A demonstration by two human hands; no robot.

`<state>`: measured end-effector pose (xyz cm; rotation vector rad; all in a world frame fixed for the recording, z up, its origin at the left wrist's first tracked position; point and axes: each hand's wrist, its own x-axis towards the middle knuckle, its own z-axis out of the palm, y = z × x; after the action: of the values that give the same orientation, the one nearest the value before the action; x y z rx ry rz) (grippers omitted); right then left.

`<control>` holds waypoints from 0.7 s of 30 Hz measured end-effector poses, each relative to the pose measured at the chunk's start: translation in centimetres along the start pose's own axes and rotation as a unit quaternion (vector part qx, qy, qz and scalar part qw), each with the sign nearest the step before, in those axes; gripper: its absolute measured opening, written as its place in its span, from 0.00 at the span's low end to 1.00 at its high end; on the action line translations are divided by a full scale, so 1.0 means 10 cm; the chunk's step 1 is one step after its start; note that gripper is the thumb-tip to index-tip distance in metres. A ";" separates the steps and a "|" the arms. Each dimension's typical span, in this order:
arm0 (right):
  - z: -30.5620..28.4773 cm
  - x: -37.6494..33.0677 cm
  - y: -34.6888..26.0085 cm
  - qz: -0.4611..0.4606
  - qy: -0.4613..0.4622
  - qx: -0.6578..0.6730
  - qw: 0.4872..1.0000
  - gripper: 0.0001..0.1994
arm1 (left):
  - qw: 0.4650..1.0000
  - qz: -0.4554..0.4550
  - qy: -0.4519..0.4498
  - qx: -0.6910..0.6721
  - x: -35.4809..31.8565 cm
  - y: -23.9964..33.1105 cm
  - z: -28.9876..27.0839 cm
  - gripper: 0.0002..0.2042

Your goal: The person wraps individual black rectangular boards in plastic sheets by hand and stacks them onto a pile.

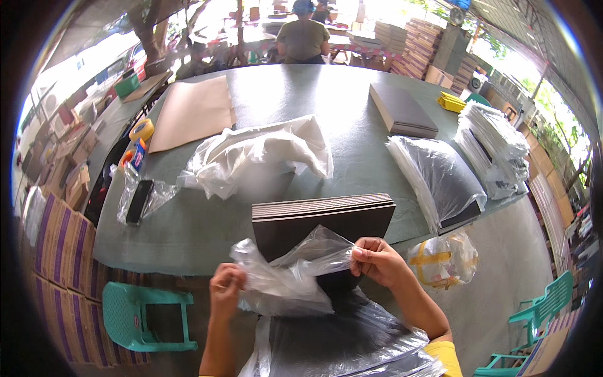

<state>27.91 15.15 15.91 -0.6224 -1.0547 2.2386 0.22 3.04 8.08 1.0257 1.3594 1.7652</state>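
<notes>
My left hand [227, 281] is closed on one side of a crumpled clear plastic bag [286, 292]. The bag's opposite edge is pinched between the thumb and fingers of my right hand [375, 256], so the film stretches between both hands. Just beyond it, a stack of black boards with pale edges [323, 217] stands at the table's near edge; the bag covers part of its front. Below my hands, close to my body, lies a pile of black flat pieces in clear plastic [342, 336]. Whether the bag belongs to that pile I cannot tell.
The green table [195, 232] bears a white plastic heap [264, 147], brown sheet [195, 110], tape roll [141, 130], black boards [405, 110] and bagged black stacks [436, 176]. Green chairs [147, 314] stand around it. A person [303, 38] sits beyond the far edge.
</notes>
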 end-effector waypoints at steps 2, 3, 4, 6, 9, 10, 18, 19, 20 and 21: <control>-0.05 -0.03 0.05 -0.012 0.023 0.024 0.999 0.07 | 0.995 -0.031 0.092 -0.004 -0.03 -0.10 -0.32 0.07; -0.08 -0.04 0.07 -0.019 0.035 0.034 0.999 0.07 | 0.987 -0.071 0.141 -0.031 -0.05 -0.13 -0.47 0.08; -0.12 -0.04 0.07 -0.019 0.032 0.047 0.998 0.07 | 0.977 -0.104 0.187 -0.003 -0.08 -0.06 -0.58 0.08; -0.16 -0.04 0.06 -0.020 0.022 0.071 0.997 0.07 | 0.955 -0.102 0.277 -0.003 -0.16 -0.14 -0.97 0.06; -0.20 -0.03 0.09 0.000 -0.005 0.034 0.999 0.06 | 0.913 0.008 0.406 -0.039 -0.33 -0.50 -1.48 0.02; -0.23 -0.03 0.11 0.002 -0.015 0.004 1.000 0.05 | 0.894 0.044 0.446 -0.026 -0.30 -0.39 -1.46 0.03; -0.09 0.12 0.41 0.062 -0.033 0.012 0.997 0.04 | 0.967 0.086 0.154 0.181 0.19 0.73 -0.26 0.06; -0.05 0.13 0.41 0.091 -0.036 0.004 0.995 0.05 | 0.944 0.158 0.095 0.274 0.24 0.81 -0.05 0.07; -0.02 0.13 0.40 0.120 -0.038 -0.002 0.992 0.05 | 0.961 0.118 0.036 0.250 0.23 0.86 0.15 0.06; 0.02 0.14 0.39 0.148 -0.038 -0.006 0.988 0.05 | 0.957 0.095 -0.036 0.273 0.22 0.88 0.32 0.06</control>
<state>25.62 13.93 12.65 -0.7453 -1.0721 2.5314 1.62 4.35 17.52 1.5420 1.8034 1.4865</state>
